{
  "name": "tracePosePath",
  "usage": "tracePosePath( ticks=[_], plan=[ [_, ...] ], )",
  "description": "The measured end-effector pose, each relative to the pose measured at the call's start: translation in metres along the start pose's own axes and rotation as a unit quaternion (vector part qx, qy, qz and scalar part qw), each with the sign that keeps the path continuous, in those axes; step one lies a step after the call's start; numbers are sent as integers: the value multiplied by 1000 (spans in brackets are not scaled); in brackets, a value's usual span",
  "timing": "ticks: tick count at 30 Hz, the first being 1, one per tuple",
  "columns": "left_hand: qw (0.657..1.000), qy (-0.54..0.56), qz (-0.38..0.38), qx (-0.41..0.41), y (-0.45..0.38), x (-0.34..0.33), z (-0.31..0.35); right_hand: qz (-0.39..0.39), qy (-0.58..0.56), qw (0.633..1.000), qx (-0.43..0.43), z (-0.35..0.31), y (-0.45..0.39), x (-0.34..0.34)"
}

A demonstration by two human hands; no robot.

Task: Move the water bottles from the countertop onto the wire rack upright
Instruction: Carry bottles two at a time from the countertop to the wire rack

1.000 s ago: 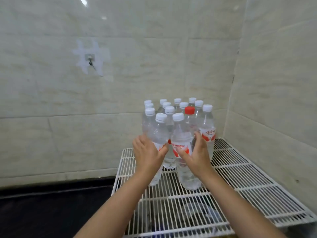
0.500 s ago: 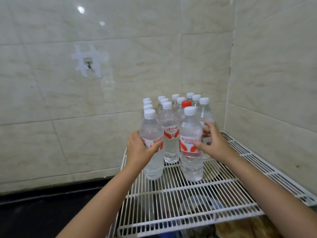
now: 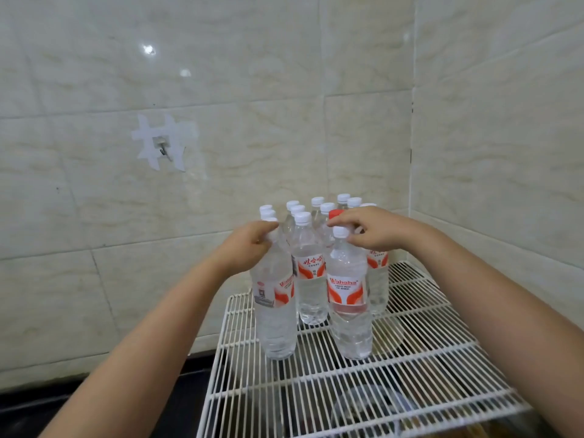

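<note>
Several clear water bottles with white caps and red-and-white labels stand upright in a cluster at the back of the white wire rack (image 3: 420, 361); one of them has a red cap (image 3: 335, 213). In front of the cluster stand two more bottles. My left hand (image 3: 252, 245) is wrapped around the neck of the front-left bottle (image 3: 275, 314), hiding its cap. My right hand (image 3: 373, 230) reaches over from the right and pinches the neck just under the white cap of the front-right bottle (image 3: 347, 298). Both bottles rest upright on the rack wires.
Tiled walls meet in a corner close behind and to the right of the rack. A small hook (image 3: 161, 147) held by white tape sits on the back wall. A dark countertop (image 3: 38, 415) lies at lower left. Blurred items show under the rack (image 3: 373, 409).
Both hands have slid up from the bottles' bodies to their necks. The two front bottles now stand apart on the rack in front of the cluster.
</note>
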State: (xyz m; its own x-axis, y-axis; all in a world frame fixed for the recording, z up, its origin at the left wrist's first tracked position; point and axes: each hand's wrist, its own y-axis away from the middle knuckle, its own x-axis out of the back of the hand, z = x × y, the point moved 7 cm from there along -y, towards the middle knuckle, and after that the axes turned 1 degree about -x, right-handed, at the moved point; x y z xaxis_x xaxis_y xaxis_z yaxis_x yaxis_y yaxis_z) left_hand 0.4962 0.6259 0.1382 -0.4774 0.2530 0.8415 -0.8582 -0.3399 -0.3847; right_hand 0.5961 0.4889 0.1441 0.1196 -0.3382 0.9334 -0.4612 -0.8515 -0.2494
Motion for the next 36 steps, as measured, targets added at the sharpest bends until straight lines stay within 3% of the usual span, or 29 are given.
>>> tracePosePath(
  ticks=[2, 4, 7, 11, 15, 20, 24, 30, 36],
  plan=[
    [999, -33, 16, 8, 0, 3, -1, 7, -1, 1000, -9, 5, 0, 4],
    [992, -54, 97, 61, 4, 11, -7, 37, 4, 999, -29, 7, -1, 7],
    [977, -88, 155, 116, 15, 8, -4, 96, 108, 988, -59, -2, -2, 6],
    [990, -60, 117, 46, 15, -9, 10, 100, 179, 977, -54, -16, -1, 5],
    [999, 36, 24, 3, 17, -11, 7, -23, 64, 998, 3, -17, 8, 2],
    [999, -26, 30, -11, 15, -1, 7, -33, 89, 995, 6, -16, 9, -1],
    [994, -82, 67, 20, 12, 0, 8, -4, 85, 996, -19, -8, 6, 5],
    [994, -54, 93, 3, 6, -5, 18, 95, 34, 994, -40, -19, -7, 0],
    [992, -23, 121, -25, 1, -9, 18, 107, 45, 993, -20, -27, -30, -13]
  ],
)
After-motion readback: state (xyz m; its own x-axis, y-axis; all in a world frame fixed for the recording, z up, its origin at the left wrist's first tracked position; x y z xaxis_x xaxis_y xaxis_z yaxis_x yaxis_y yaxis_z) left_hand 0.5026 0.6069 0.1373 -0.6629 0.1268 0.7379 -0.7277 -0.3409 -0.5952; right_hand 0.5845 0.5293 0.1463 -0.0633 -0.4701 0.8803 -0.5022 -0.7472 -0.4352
